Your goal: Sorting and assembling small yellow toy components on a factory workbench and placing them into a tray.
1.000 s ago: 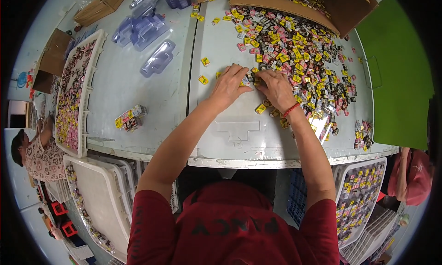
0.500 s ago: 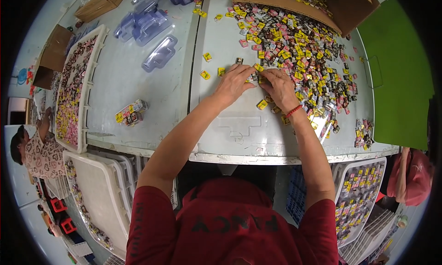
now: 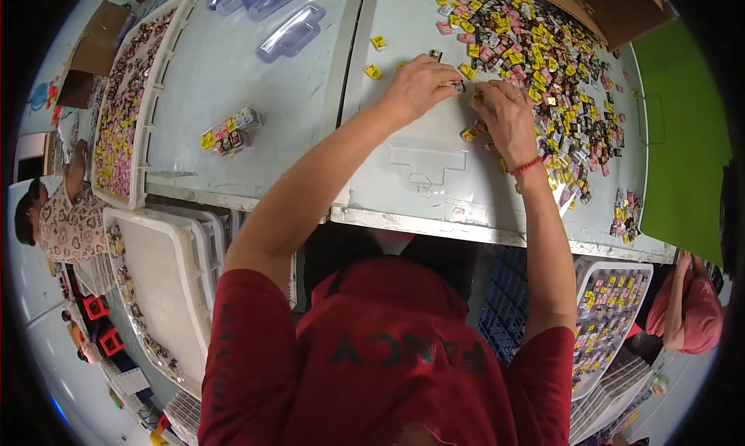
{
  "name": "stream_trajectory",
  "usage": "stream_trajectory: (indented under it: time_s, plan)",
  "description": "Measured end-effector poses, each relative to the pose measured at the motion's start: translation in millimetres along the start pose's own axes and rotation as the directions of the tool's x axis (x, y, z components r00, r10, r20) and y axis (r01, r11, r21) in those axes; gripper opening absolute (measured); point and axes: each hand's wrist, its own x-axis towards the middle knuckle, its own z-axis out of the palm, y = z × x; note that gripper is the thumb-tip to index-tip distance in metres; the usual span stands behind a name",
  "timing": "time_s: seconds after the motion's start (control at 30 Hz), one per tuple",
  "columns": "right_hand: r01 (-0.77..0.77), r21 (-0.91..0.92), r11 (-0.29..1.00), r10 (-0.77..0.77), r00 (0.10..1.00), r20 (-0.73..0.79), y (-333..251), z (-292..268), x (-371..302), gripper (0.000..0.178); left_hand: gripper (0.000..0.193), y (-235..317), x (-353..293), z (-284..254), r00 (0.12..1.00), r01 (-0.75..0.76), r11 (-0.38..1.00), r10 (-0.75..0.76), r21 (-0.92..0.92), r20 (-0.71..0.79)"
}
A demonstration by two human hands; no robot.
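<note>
Over the white table, my left hand [image 3: 423, 88] has its thumb and fingers closed on a small dark block [image 3: 459, 86]. My right hand [image 3: 506, 116], with a red bracelet at the wrist, is a short way to the right, fingers bent and pinched together. What its fingertips hold, if anything, is hidden. A yellow block [image 3: 467, 70] lies just beyond the gap between the hands, and another yellow block [image 3: 469, 135] is below the right fingers. To the right spreads a large heap of small yellow, pink and black blocks [image 3: 535, 66].
Clear plastic trays [image 3: 291, 33] lie at the far left of the table, with a packed cluster of blocks [image 3: 233, 130] nearer. A white crate of blocks [image 3: 143, 159] stands further left. Cardboard flaps [image 3: 632, 15] rise behind the heap. Co-workers are at both sides.
The whole view has shifted, with the table higher in the picture. My right hand has drawn slightly away from the left, and a dark block now shows in my left fingers.
</note>
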Motion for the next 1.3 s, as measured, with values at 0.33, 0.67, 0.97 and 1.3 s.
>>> stream_trajectory:
  time_s: [0.33, 0.67, 0.97, 1.3]
  plan:
    - [-0.081, 0.258, 0.963, 0.068, 0.996, 0.060, -86, -1, -59, 0.028, 0.026, 48, -97, -39, 0.997, -0.006, 0.996, 0.013, -0.093, 0.081]
    - [-0.077, 0.198, 0.977, 0.103, 0.986, -0.128, -96, 16, -72, 0.025, 0.023, 43, -108, -28, 0.995, -0.094, 0.994, 0.092, -0.055, -0.043]
    - [-0.043, 0.155, 0.987, 0.074, 0.976, -0.203, -106, 15, -80, 0.025, 0.044, 58, -110, -44, 0.982, -0.087, 0.996, 0.081, 0.029, 0.171]
    - [-0.152, -0.040, 0.988, 0.139, 0.963, -0.232, -11, 1, 35, 0.018, 0.022, -27, 42, -15, 0.996, 0.065, 0.984, -0.054, 0.164, -0.076]
